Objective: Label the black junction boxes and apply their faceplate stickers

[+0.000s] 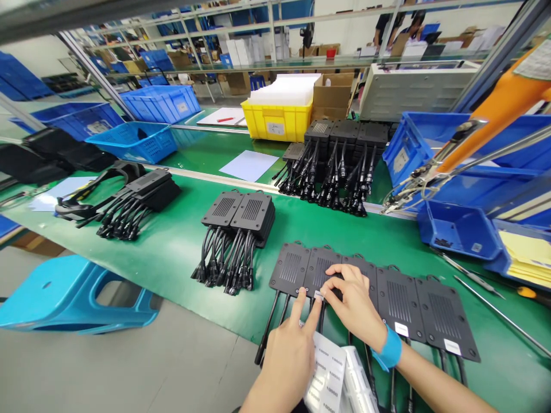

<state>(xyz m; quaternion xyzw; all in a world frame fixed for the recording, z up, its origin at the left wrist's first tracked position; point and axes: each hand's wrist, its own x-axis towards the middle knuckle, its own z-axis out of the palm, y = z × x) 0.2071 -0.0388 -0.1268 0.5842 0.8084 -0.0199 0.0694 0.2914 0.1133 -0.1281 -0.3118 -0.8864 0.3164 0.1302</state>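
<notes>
Row of five black boxes [400,301], two hands at one small label [319,295]

Boxes: side by side on a green bench [176,258], slotted faces up, cables toward the front edge.

Small label: white, at the lower edge of the second box from the left, print too small to read. White labels [401,329] also on the fourth and fifth boxes.

Left hand [289,358]: first two fingers stretched out and slightly parted, one tip at the small label; the others folded. Whether they hold the label sheet [329,373], printed "10000" and lying just beside the hand, is hidden.

Right hand [355,301]: thumb and fingers bent over the second box, tips close to the small label; whether they pinch it is unclear. Blue wristband [390,348] on this arm.

Also on the bench: two stacks of similar boxes [245,212], left of the row; yellow bin [278,123], holding white sheets; small blue tray [458,229], behind the row's right end.

Off the bench: blue stool [64,292], left.
</notes>
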